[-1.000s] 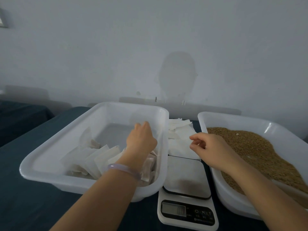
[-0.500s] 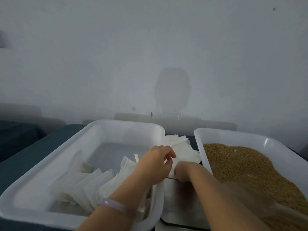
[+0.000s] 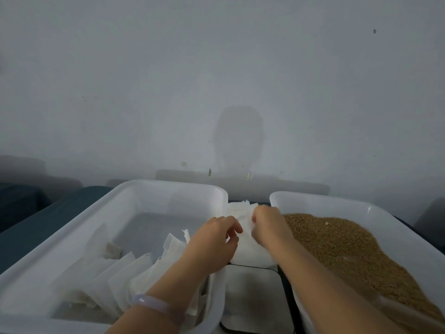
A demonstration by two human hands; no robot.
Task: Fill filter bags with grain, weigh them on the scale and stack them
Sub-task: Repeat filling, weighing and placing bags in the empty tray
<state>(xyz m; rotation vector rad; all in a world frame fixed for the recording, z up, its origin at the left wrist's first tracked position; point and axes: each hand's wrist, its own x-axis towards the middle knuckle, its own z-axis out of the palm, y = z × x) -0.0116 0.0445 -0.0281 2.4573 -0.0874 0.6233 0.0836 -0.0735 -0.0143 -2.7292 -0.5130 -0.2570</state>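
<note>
The wall (image 3: 216,68) across the upper frame is plain pale grey-white, with a soft darker grey shadow at its centre. The table cover (image 3: 48,220) at the left edge is dark teal, unpatterned. The left tub (image 3: 48,268) and the right tub (image 3: 337,201) are milky white. The grain (image 3: 349,249) at right is golden brown and finely speckled. The standing filter bags (image 3: 125,273) at lower left are white, a few faintly tan. The flat filter bags (image 3: 250,249) at centre are plain white. The scale (image 3: 252,292) shows a pale grey plate edged in black. My bracelet (image 3: 156,303) at lower centre is pale lilac.
</note>
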